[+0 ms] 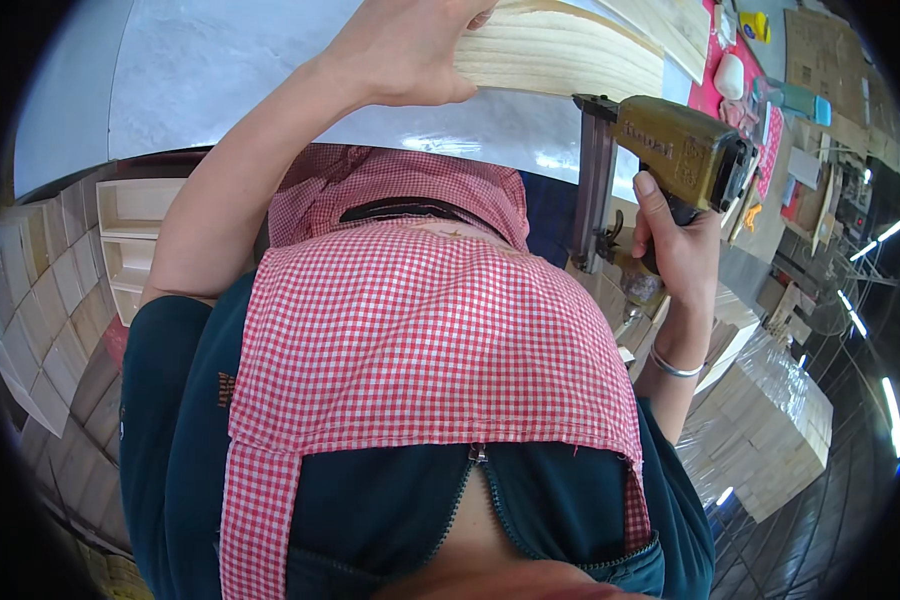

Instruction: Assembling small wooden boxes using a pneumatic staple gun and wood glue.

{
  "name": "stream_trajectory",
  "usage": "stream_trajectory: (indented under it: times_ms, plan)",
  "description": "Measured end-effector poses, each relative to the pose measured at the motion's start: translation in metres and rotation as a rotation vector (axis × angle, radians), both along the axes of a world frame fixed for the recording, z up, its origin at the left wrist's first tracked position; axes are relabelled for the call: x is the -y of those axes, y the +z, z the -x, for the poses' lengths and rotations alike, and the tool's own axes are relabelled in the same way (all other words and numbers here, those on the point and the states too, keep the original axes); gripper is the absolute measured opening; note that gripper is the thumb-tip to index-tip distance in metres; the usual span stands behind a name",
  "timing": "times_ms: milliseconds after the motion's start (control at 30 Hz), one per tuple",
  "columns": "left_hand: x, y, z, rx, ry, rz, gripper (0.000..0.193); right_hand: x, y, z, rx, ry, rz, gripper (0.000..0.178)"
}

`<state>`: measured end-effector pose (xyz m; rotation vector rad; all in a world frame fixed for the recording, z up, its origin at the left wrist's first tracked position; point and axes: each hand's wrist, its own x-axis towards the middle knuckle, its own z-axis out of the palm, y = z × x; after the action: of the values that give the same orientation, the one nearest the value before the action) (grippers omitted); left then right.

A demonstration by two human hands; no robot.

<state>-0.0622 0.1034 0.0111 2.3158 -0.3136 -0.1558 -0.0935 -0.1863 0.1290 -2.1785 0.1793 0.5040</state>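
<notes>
My left hand (405, 55) grips a pale wooden board (560, 50) at its left end, thumb on the near edge and fingers reaching over the far side, partly cut off by the picture's top. A pneumatic nail gun (675, 150) with a gold-brown body and grey magazine is in my right hand (682, 235), fingers wrapped round its handle. The gun's nose points left, by the near edge of the board close to its right end; whether it touches the wood, I cannot tell.
The board lies on a shiny grey-white worktable (220, 70). More pale boards (670, 25) lie beyond it. Stacked wooden boxes (40, 290) stand at left, a wrapped wooden stack (760, 410) at right. A yellow tub (755, 25) sits at the far right.
</notes>
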Motion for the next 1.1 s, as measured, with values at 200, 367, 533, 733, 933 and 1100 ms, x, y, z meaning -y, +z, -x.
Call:
stream_trajectory:
  times_ms: [200,367,533,733,933,1100]
  plan:
    - [0.002,-0.007,0.002,0.069,0.027,-0.033,0.046,-0.004,-0.005,0.009,0.040,-0.093,-0.044,0.021]
    - [0.002,-0.008,0.002,0.058,0.022,-0.011,0.046,-0.006,0.000,0.004,0.052,-0.042,0.020,0.021]
    - [0.003,-0.009,0.003,0.017,0.024,0.025,0.046,-0.005,0.003,-0.001,-0.006,-0.083,0.037,0.020]
    - [-0.006,-0.002,0.004,-0.142,-0.030,0.103,0.048,-0.008,0.009,-0.002,0.009,-0.042,0.127,0.022]
    - [-0.034,-0.016,0.015,-0.260,-0.043,0.294,0.052,-0.027,0.018,0.007,0.094,-0.004,0.099,0.025]
    - [-0.031,-0.022,0.014,-0.216,-0.058,0.377,0.056,-0.043,0.015,0.018,0.074,0.092,0.027,0.027]
